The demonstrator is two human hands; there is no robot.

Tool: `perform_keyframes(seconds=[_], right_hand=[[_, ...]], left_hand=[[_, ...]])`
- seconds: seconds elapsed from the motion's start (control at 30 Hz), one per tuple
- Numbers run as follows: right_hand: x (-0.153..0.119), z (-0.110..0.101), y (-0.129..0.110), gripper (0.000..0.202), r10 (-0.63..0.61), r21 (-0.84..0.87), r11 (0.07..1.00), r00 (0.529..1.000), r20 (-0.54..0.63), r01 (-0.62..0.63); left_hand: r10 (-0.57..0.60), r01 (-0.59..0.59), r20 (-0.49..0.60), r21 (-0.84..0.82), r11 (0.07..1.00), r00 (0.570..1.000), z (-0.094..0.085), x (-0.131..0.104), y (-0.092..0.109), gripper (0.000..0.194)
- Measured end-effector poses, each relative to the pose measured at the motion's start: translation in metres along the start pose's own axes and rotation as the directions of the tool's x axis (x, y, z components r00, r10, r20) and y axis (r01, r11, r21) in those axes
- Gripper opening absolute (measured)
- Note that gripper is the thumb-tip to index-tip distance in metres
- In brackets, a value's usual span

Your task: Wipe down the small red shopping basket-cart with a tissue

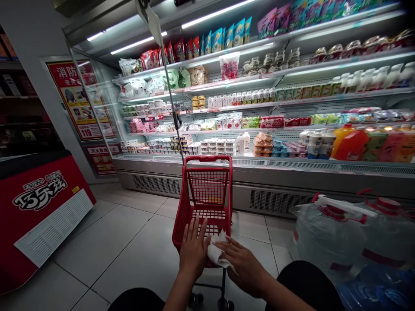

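Observation:
A crumpled white tissue [216, 254] is in my right hand [246, 265], under its fingers and thumb. Just left of it, my left hand [193, 250] is open with its fingers stretched forward and the palm turned down. Its thumb lies close by the tissue; whether they touch I cannot tell. Both hands are in front of a red plastic shopping cart [207, 188] with a slatted basket, and they cover part of its near end. A thin dark pole [170, 93] rises behind the cart.
An open refrigerated display [207, 166] stocked with cups, bottles and bags spans the back. On the left stands a red freezer chest [74, 190]. Large clear water jugs [327, 233] stand at the right, near my knee [301, 285]. Pale floor tiles [129, 242] lie around the cart.

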State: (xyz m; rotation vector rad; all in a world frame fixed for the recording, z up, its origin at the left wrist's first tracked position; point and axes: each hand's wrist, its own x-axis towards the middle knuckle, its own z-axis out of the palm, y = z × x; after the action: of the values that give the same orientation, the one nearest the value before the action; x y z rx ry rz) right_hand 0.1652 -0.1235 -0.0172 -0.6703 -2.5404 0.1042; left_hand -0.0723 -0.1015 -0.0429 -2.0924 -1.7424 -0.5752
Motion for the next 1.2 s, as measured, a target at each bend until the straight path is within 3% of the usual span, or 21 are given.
perform_keyframes(seconds=[0.13, 0.23, 0.33, 0.47, 0.63, 0.77, 0.9, 0.97, 1.1, 1.2], right_hand=[[0.02, -0.003, 0.044, 0.047, -0.022, -0.07, 0.997, 0.998, -0.051, 0.018], [0.028, -0.004, 0.082, 0.046, 0.032, -0.142, 0.989, 0.994, -0.106, -0.047], [0.026, -0.002, 0.097, 0.046, 0.106, -0.172, 0.976, 0.981, -0.16, -0.134], [0.008, 0.01, 0.071, 0.048, 0.076, -0.135, 0.986, 0.986, -0.147, -0.096], [-0.011, 0.018, 0.031, 0.055, 0.046, -0.091, 0.994, 0.997, -0.067, -0.053], [0.003, 0.007, 0.053, 0.049, 0.064, -0.086, 0.994, 0.998, -0.01, -0.065], [0.024, -0.006, 0.091, 0.046, 0.261, -0.116, 0.956, 0.962, -0.077, -0.268], [0.027, -0.006, 0.094, 0.045, 0.303, -0.103, 0.944, 0.946, -0.112, -0.314], [0.018, 0.008, 0.061, 0.045, 0.213, -0.01, 0.977, 0.974, -0.081, -0.215], [0.009, 0.022, 0.029, 0.058, 0.196, 0.017, 0.981, 0.98, -0.044, -0.195]], left_hand=[[-0.011, 0.012, 0.021, -0.036, 0.999, 1.0, -0.007, -0.009, -0.004, 0.064], [0.025, -0.023, 0.041, -0.048, 0.999, 0.999, -0.011, -0.012, -0.012, 0.065], [0.046, -0.044, 0.051, -0.049, 0.998, 0.998, -0.01, -0.011, -0.014, 0.064], [0.058, -0.055, 0.049, -0.057, 0.997, 0.997, -0.008, -0.007, -0.015, 0.066], [0.111, -0.108, 0.05, -0.06, 0.992, 0.993, -0.012, -0.003, -0.031, 0.066], [0.134, -0.131, 0.057, -0.05, 0.99, 0.989, -0.013, 0.002, -0.043, 0.065], [0.138, -0.134, 0.077, -0.053, 0.99, 0.987, -0.01, 0.008, -0.044, 0.064], [0.136, -0.131, 0.092, -0.061, 0.989, 0.986, -0.008, 0.012, -0.044, 0.063], [0.138, -0.129, 0.127, -0.077, 0.989, 0.982, -0.006, 0.018, -0.046, 0.06], [0.155, -0.143, 0.139, -0.09, 0.986, 0.978, -0.006, 0.021, -0.053, 0.058]])
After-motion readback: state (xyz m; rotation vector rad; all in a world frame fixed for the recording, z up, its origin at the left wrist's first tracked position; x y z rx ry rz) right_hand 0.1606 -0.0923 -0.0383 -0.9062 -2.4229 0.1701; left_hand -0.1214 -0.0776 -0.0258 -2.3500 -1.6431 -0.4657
